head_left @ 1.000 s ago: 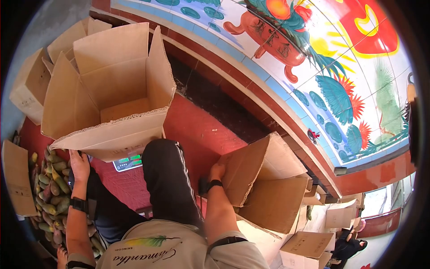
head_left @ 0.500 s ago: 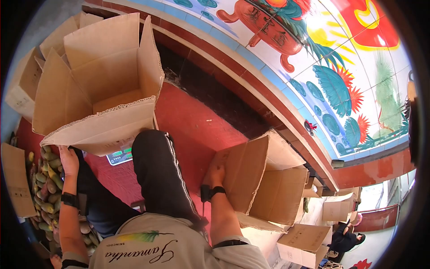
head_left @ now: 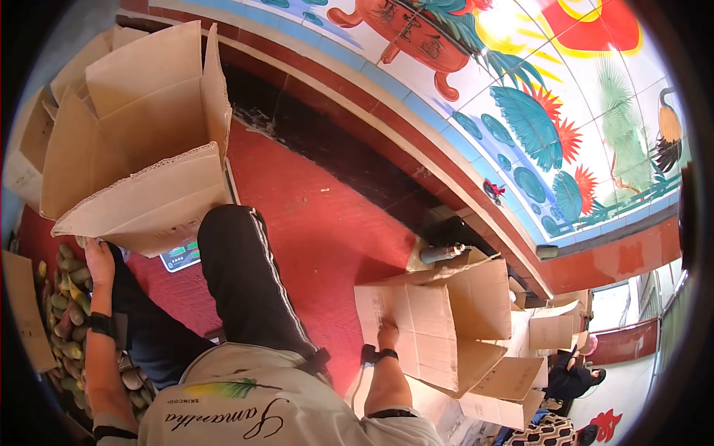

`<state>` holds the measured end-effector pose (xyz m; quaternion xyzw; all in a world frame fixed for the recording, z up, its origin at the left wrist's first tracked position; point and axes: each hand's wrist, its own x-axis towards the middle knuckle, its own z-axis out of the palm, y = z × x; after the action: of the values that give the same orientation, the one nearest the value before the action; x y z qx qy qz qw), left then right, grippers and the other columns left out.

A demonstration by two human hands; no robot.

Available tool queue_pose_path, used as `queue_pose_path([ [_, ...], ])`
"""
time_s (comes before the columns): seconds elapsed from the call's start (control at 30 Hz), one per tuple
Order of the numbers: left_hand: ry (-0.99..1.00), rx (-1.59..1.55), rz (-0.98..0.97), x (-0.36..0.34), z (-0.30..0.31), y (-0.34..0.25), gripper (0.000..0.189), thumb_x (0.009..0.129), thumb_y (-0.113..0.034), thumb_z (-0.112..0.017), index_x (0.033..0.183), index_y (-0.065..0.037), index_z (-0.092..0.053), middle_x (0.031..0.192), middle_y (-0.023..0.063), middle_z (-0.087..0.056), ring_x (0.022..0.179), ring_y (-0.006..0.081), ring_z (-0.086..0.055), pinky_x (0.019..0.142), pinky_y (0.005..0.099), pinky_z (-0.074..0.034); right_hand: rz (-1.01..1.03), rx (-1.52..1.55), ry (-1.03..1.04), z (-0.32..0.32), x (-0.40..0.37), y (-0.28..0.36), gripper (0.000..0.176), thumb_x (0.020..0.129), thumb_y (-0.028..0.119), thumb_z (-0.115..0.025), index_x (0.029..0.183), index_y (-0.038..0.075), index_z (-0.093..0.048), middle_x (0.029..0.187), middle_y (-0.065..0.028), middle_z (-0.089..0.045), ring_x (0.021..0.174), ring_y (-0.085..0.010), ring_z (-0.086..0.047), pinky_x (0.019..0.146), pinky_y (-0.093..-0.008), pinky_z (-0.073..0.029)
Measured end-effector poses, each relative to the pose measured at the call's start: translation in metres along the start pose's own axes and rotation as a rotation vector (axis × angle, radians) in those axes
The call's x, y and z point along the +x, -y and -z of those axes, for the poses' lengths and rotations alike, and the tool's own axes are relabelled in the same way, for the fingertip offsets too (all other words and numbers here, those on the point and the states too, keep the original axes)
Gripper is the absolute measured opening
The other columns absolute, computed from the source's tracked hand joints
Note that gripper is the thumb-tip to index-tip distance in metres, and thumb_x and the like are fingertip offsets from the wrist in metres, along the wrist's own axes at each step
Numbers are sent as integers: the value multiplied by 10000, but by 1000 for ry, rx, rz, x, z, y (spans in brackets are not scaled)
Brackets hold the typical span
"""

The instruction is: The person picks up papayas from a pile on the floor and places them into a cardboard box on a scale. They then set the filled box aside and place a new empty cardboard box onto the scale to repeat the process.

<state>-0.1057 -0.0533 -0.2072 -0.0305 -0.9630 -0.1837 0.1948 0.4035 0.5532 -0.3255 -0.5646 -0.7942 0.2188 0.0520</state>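
My left hand (head_left: 98, 260) is at the lower corner of a flap on a large open cardboard box (head_left: 134, 189). Its fingers are closed at the flap's edge and partly hidden behind it. On the right, my right hand (head_left: 387, 336) grips the side wall of a second open cardboard box (head_left: 409, 327), which sits tilted; its fingertips are hard to see. A scale display (head_left: 182, 256) shows beneath the large box, beside my knee. Sweet potato-like tubers (head_left: 71, 305) lie heaped below my left hand.
A grey bottle (head_left: 442, 253) lies by the wall ledge behind the right box. More cardboard boxes (head_left: 506, 379) stand farther right, near a person in black (head_left: 573, 379). Red flooring (head_left: 297, 223) spans the middle, beside a tiled mural wall (head_left: 416, 97).
My right hand and its box have shifted right and slightly down, and the box has turned. The bottle behind it now shows. My left hand stays at the large box's flap.
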Motion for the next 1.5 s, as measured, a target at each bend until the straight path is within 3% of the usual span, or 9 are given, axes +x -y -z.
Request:
queue_pose_path([
  [0.07, 22, -15, 29, 2, -2, 1, 442, 814, -12, -462, 1232, 77, -349, 1254, 311, -386, 1176, 444, -358, 1001, 442, -303, 78, -214, 130, 11, 2, -45, 225, 747, 116, -574, 923, 180, -699, 1066, -76, -628, 1026, -228, -575, 870, -296, -451],
  [0.2, -5, -20, -23, 2, -13, 9, 453, 814, -17, -464, 1242, 72, -347, 1263, 308, -380, 1180, 440, -357, 1004, 439, -302, -104, -394, 127, 24, -17, -65, 289, 752, 91, -524, 950, 215, -694, 1052, -47, -632, 999, -241, -583, 868, -295, -455],
  [0.33, -49, -14, -130, 3, -8, -3, 460, 811, -13, -464, 1246, 72, -342, 1262, 307, -381, 1176, 440, -360, 1001, 439, -307, -193, -260, 146, 25, -20, -21, 250, 760, 92, -509, 960, 105, -658, 1040, -110, -624, 997, -274, -578, 883, -333, -450],
  [0.4, -80, -6, -160, 3, -13, 3, 459, 809, -7, -462, 1245, 72, -342, 1264, 305, -380, 1178, 438, -361, 1000, 437, -311, -101, 72, 151, -21, 5, -46, 216, 769, 134, -528, 935, 61, -644, 998, -157, -628, 962, -314, -586, 854, -380, -461],
  [0.47, -72, -37, -136, 3, -10, 1, 451, 809, 1, -458, 1240, 75, -348, 1254, 301, -392, 1168, 436, -374, 999, 435, -314, 327, -131, 255, -16, 10, -3, 224, 776, 168, -539, 941, 55, -641, 917, -177, -638, 893, -347, -600, 806, -412, -474],
  [0.57, 33, -76, -27, 2, -13, 10, 434, 810, -1, -452, 1229, 74, -364, 1234, 297, -416, 1155, 433, -391, 993, 435, -319, 245, -235, 221, -5, 12, 89, 216, 788, 159, -523, 935, 63, -650, 940, -174, -628, 898, -346, -595, 794, -400, -474],
  [0.7, 52, -48, -5, 1, -7, 9, 419, 813, -14, -450, 1217, 73, -381, 1197, 298, -451, 1126, 430, -419, 969, 438, -336, 250, -189, 146, -4, 30, 110, 218, 786, 148, -523, 939, 56, -649, 957, -179, -622, 933, -339, -587, 806, -397, -473],
  [1.03, -12, -116, -18, -4, -1, -10, 354, 814, -26, -454, 1162, 34, -423, 1018, 268, -537, 941, 423, -502, 839, 466, -394, 84, -449, 275, 13, 29, 130, 215, 801, 144, -515, 956, 55, -634, 1054, -173, -592, 969, -331, -576, 813, -418, -474],
  [1.5, 44, -89, 3, -1, 0, -8, 333, 810, -52, -472, 1124, 53, -443, 996, 284, -539, 939, 442, -502, 821, 470, -397, 121, -472, 226, 22, 0, 100, 242, 813, 200, -488, 847, 31, -659, 865, -213, -633, 834, -371, -616, 734, -442, -498],
])
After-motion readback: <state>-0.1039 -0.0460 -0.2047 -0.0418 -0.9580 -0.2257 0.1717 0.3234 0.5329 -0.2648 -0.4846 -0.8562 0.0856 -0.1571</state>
